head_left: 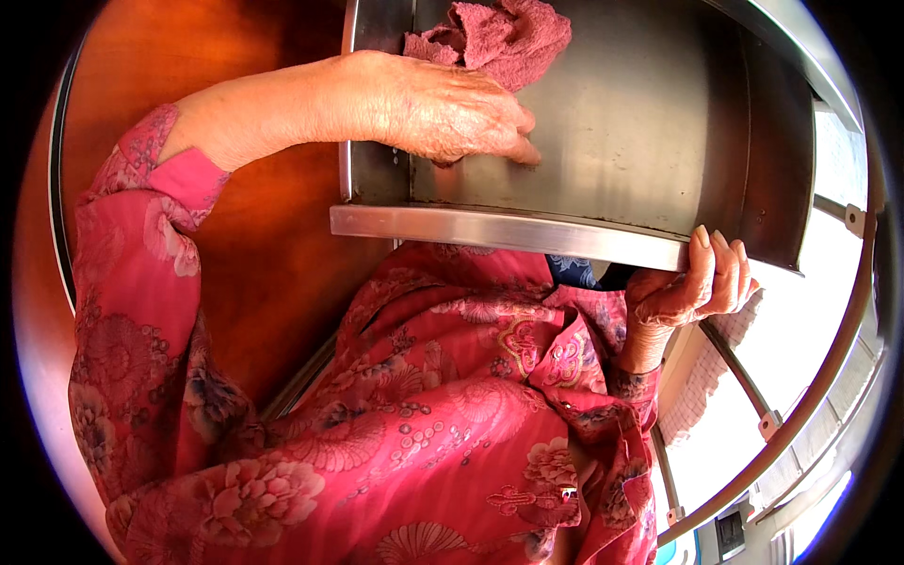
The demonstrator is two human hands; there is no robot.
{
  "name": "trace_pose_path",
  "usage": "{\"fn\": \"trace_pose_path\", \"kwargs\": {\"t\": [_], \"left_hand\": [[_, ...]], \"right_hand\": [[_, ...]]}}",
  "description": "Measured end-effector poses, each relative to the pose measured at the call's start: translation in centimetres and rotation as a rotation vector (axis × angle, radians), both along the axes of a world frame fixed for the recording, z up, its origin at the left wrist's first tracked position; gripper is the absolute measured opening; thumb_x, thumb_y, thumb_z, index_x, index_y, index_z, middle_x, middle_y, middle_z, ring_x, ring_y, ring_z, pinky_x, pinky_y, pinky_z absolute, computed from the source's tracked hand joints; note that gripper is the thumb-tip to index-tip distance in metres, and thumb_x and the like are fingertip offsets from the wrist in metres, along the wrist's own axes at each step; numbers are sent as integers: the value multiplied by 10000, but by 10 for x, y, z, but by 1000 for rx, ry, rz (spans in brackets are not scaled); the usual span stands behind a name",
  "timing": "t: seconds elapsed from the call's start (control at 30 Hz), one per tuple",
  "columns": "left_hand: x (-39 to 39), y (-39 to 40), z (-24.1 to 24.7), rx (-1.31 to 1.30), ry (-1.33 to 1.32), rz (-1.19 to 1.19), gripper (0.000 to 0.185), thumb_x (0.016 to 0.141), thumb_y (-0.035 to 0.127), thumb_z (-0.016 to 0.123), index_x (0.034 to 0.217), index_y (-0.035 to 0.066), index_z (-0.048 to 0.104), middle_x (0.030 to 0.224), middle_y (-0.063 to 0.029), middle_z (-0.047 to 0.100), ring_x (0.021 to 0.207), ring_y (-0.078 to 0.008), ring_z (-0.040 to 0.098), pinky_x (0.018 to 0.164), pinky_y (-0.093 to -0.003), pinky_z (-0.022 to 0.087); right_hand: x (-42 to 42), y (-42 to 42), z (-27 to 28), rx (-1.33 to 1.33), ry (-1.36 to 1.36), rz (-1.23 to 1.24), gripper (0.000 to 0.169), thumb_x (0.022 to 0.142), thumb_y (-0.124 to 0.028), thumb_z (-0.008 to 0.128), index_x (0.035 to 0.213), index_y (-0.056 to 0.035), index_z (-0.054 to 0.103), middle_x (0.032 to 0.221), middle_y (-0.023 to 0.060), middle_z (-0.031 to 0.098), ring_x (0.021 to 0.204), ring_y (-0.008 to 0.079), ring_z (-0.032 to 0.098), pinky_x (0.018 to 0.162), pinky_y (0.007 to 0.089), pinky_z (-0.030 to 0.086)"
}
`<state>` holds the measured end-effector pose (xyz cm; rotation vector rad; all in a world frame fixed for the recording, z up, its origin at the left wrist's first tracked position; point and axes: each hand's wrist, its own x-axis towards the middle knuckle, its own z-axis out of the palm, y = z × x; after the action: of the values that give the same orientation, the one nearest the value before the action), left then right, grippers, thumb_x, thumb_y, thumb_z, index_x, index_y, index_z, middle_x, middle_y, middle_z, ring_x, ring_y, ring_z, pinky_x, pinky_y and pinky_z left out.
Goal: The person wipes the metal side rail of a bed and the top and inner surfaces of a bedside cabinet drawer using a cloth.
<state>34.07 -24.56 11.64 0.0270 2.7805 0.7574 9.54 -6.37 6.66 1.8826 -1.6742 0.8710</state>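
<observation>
A shallow stainless-steel tray (621, 134) with raised sides and a bright folded rim is in front of my body. My left hand (459, 106) is inside it, palm down, with bent fingertips at the metal bottom. The palm is hidden, so I cannot tell whether anything is under it. A crumpled dusty-red terry cloth (508, 42) lies in the tray, right beside the back of that hand. My right hand (692, 282) grips the near rim towards its right corner, fingers curled up over the edge. Small dark specks and stains mark the tray's bottom.
An orange-brown wooden panel (282, 212) is to the left of the tray. On the right, a curved metal rail (798, 395) with brackets runs past brightly lit surfaces and a checked cloth (713, 388). My floral pink shirt (424, 395) fills the lower middle.
</observation>
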Motion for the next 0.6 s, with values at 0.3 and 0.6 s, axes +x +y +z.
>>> {"fn": "trace_pose_path", "kwargs": {"t": [0.3,0.6], "left_hand": [[4,4,2,42,-74,-27,414,825,140,453,1215,5,486,895,-129,471,874,-288,521,782,-387,453],[10,30,21,-469,-57,-47,497,817,160,447,1312,137,471,917,-14,470,914,-162,529,785,-264,477]], "right_hand": [[-2,0,0,4,13,-8,255,955,-245,473,1156,-96,524,1122,97,475,1104,286,440,994,481,305],[6,-6,1,-88,-68,-31,227,854,-89,496,1051,-165,578,1004,50,524,986,262,484,906,446,337]]}}
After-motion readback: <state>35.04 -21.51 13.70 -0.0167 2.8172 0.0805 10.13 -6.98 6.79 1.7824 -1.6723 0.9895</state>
